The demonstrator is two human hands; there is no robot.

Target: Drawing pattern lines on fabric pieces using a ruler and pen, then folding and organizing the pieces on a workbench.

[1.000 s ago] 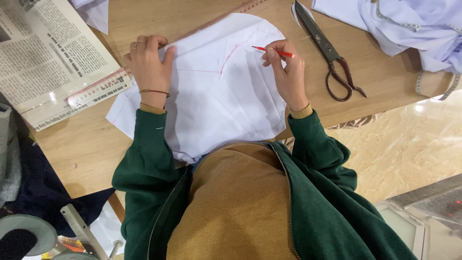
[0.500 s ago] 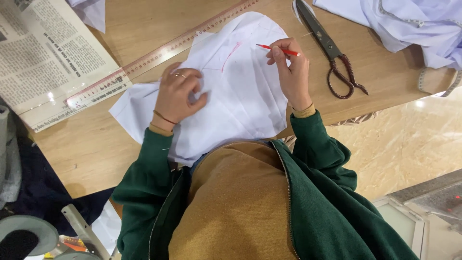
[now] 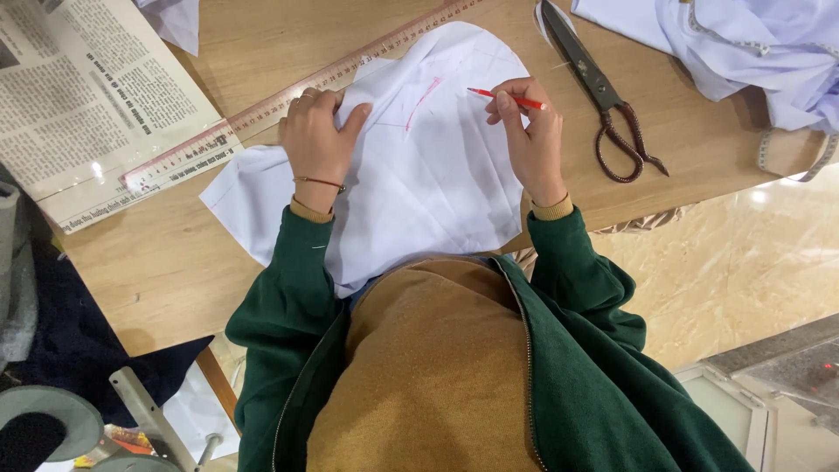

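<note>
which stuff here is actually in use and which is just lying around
In use: white cloth under the left hand; red pencil held in the right hand.

Lying about: scissors, long ruler, newspaper, pale fabric heap.

Lighting is bright and even. Soft shadows lie under the hands on the cloth (image 3: 437, 175). Glare shows on the floor (image 3: 752, 236) at right. Focus is sharp; edges bend slightly.

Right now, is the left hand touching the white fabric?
Touching. The head view shows the left hand pressed flat on the white fabric, fingers spread over its upper edge beside the ruler.
</note>
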